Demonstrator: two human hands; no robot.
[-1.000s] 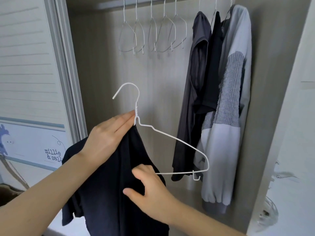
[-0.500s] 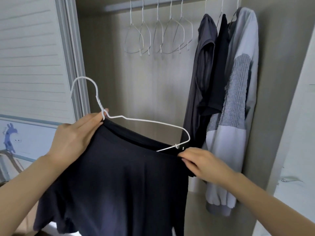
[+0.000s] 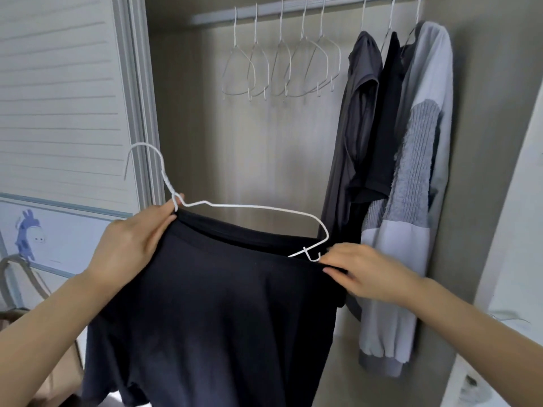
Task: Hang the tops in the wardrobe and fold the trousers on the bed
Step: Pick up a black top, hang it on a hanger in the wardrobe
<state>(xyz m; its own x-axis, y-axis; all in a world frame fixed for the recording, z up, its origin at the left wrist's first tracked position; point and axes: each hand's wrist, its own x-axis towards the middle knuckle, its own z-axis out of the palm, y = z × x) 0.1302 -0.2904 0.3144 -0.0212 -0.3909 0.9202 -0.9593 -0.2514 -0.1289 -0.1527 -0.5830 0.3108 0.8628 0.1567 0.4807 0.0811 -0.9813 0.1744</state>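
One dark top, half-hangered, spread wide

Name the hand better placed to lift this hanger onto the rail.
Left, probably. The left hand already grips the white hanger just below its hook; the right hand only pinches the black top at the hanger's far end.

Rail gap btwn hangers, tops
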